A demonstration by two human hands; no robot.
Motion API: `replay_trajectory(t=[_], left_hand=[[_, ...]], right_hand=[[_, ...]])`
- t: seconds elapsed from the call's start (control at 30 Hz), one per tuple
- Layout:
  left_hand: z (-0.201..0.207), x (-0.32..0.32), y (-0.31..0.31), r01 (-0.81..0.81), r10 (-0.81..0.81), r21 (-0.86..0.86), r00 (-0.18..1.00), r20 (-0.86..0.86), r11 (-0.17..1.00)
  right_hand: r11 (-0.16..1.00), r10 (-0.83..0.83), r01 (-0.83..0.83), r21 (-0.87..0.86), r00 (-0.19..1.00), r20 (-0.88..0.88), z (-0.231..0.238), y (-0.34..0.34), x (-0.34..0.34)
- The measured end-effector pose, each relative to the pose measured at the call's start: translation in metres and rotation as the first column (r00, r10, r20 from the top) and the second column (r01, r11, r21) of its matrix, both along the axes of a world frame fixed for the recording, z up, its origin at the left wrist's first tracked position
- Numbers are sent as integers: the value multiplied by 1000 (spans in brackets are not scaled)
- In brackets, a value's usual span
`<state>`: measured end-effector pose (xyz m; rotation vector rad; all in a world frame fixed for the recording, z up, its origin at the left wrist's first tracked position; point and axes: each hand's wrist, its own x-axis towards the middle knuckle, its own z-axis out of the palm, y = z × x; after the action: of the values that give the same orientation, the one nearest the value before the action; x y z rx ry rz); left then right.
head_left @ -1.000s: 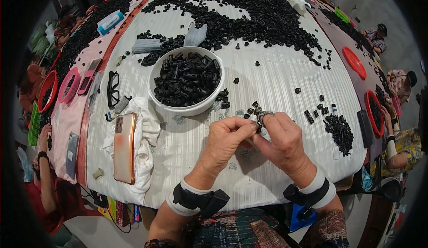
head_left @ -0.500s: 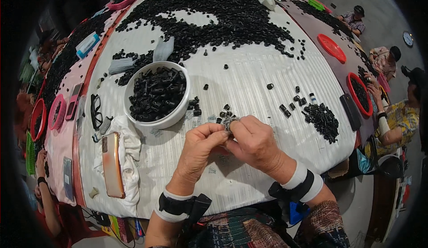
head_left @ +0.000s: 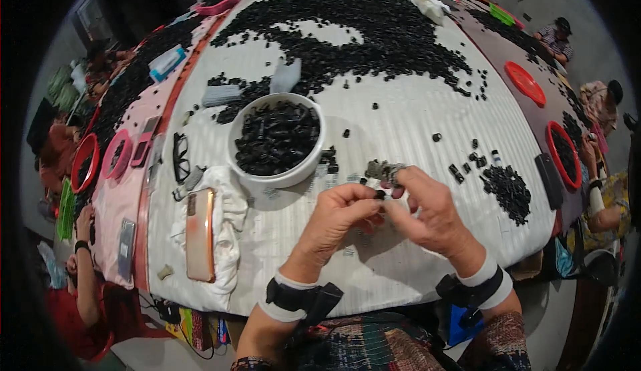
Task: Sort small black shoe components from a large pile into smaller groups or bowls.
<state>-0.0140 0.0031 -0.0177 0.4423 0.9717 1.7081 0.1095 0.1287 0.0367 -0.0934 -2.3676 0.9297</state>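
Note:
My left hand [head_left: 344,217] pinches a small black plastic part [head_left: 379,195] between thumb and fingertips. Close beside it, my right hand [head_left: 431,214] is closed on a crumpled grey piece of cloth [head_left: 384,169], held just beyond the black part. Left of my hands stands a white bowl [head_left: 315,164] heaped with similar black parts. Several loose parts lie against the bowl's right side. To the right is a pile of small black pieces [head_left: 507,194], with a few larger black parts [head_left: 466,165] scattered next to it.
A broad spread of black parts [head_left: 400,44] covers the table's far side. At left lie a phone [head_left: 200,234] on a white cloth [head_left: 230,217] and black-framed glasses [head_left: 180,159]. A dark phone [head_left: 549,181] lies near the right edge. Other people work along both sides.
My hands have drawn slightly apart; the grey cloth has moved off the black part in my left hand. The whole view has shifted, so the table appears farther right.

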Motion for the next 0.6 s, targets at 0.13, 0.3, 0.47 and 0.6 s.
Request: replay_trajectory(t=[0.13,0.3,0.47,0.6], left_hand=[[2,0,-1,13,-14,-16,999,-53,1000],[7,-1,-2,7,-7,0,1000,-28,1000],[6,-6,-2,-160,160,2,987,11,987],[4,-8,-3,-281,280,30,960,14,959]], right_hand=[[975,37,-10,-221,992,118,7,-2,-4],[919,49,-22,-393,997,60,-2,0,-11],[938,11,-5,-345,1000,14,8,4,-31],[946,14,12,-325,997,78,26,-1,-63]])
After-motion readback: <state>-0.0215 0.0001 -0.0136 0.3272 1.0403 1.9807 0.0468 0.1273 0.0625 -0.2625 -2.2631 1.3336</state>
